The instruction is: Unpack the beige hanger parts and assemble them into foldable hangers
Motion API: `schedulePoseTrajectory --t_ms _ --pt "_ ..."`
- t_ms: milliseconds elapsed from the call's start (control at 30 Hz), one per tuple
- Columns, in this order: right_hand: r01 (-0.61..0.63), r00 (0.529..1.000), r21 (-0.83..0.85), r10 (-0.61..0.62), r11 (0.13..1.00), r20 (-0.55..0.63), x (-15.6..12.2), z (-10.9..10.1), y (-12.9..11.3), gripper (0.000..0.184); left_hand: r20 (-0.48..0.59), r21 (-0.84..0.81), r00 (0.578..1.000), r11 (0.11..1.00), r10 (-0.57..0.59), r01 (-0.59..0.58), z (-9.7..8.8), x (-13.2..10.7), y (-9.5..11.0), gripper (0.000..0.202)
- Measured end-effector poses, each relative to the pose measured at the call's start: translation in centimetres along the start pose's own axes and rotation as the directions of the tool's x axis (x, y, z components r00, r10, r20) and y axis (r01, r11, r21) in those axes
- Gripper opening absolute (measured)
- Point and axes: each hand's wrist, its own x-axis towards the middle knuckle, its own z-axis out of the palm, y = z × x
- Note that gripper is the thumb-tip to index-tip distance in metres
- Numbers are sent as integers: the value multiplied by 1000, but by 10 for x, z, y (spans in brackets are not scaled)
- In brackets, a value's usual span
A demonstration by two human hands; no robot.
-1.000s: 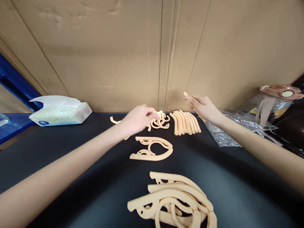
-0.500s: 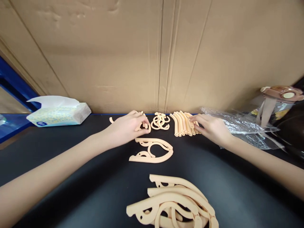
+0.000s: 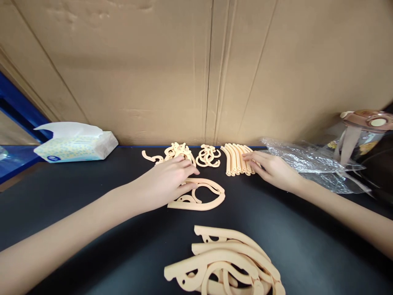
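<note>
My left hand reaches over a beige folded hanger on the black table, its fingers stretched and apart, nothing held. The hand hides the hanger's left part, and whether it touches the hanger I cannot tell. Behind it lies a heap of small curved beige pieces. My right hand is at the right end of a row of beige hanger arms, fingertips resting on the last ones, thumb apart. Between the two sits a little pile of beige hooks.
Several folded hangers are stacked at the near edge. A tissue pack stands at the back left. On the right are crumpled clear plastic bags and a bottle with a brown lid. A cardboard wall closes off the back.
My left hand has drawn back from the heap of small pieces toward the folded hanger, and its fingers have opened out. My right hand has shifted slightly along the hanger arms.
</note>
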Motion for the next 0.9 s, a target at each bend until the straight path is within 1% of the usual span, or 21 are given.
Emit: schedulePoseTrajectory --t_ms 67,133,200,267,367,433,467,600,700,800,900 --pt "32 999 -14 -32 999 19 1 -1 -4 34 -33 -1 999 999 34 -34 2 7 8 35" --pt "59 998 -31 -58 998 34 2 -2 -7 36 -74 19 992 995 103 -102 6 16 17 36" --pt "62 998 -36 -60 997 36 1 -5 -7 36 -115 51 982 988 148 -142 10 27 27 35" --pt "14 1000 -38 -14 999 14 -1 -7 -5 36 -137 74 981 989 138 -128 15 38 35 33" --pt "-127 991 -41 125 991 -39 -6 -9 4 36 -160 75 984 995 79 -68 21 54 43 31" --pt "-193 980 -15 193 981 -41 -11 -9 11 38 -181 58 982 997 55 -45 25 64 44 29" --pt "-210 977 10 210 978 -24 -13 -8 13 39 -195 41 980 998 49 -42 26 69 44 28" --pt "-228 973 130 223 965 51 -17 -3 17 44 -250 -38 967 998 48 -59 32 85 41 21" --pt "-230 973 180 227 956 42 -16 1 17 47 -262 -64 964 996 49 -68 36 93 41 18" --pt "-217 976 157 215 964 29 -14 2 17 48 -267 -93 963 994 27 -54 38 95 41 17" --pt "-205 979 96 205 974 18 -12 -3 12 46 -261 -158 965 986 13 -56 31 85 35 24"
